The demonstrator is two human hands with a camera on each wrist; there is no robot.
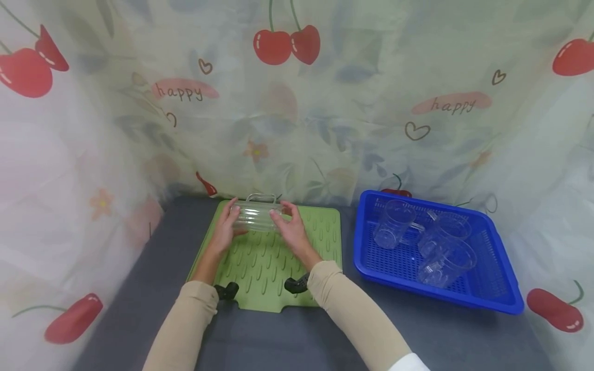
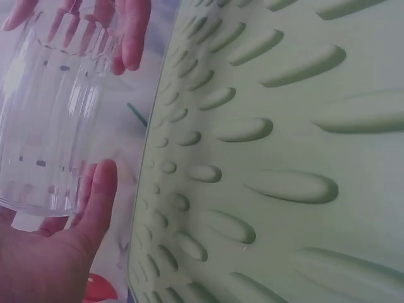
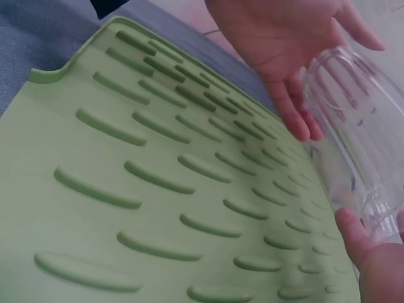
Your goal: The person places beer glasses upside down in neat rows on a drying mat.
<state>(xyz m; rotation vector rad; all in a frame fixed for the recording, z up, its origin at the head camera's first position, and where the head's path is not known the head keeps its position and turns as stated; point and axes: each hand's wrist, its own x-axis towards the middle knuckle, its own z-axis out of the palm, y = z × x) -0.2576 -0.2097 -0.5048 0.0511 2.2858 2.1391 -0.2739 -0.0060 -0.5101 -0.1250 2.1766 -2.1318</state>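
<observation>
A clear ribbed mug (image 1: pixel 257 218) lies sideways between my two hands, over the far part of a green raised-ridge mat (image 1: pixel 264 270). Its handle (image 1: pixel 261 197) points toward the back curtain. My left hand (image 1: pixel 225 229) holds the mug's left end, thumb on the near side. At the right end, my right hand (image 1: pixel 293 228) grips it with thumb and fingers. In the left wrist view, the left palm (image 2: pixel 47 259) is at one end of the mug. The right wrist view shows the right thumb (image 3: pixel 353 233) against the mug's side.
To the right stands a blue basket (image 1: pixel 359 242) holding three clear mugs, one of them a tilted mug (image 1: pixel 392 226). Dark grey cloth (image 1: pixel 153 288) covers the table. A cherry-print curtain (image 1: pixel 325 118) encloses the back and sides. Black wrist mounts (image 1: pixel 296 284) hang over the mat.
</observation>
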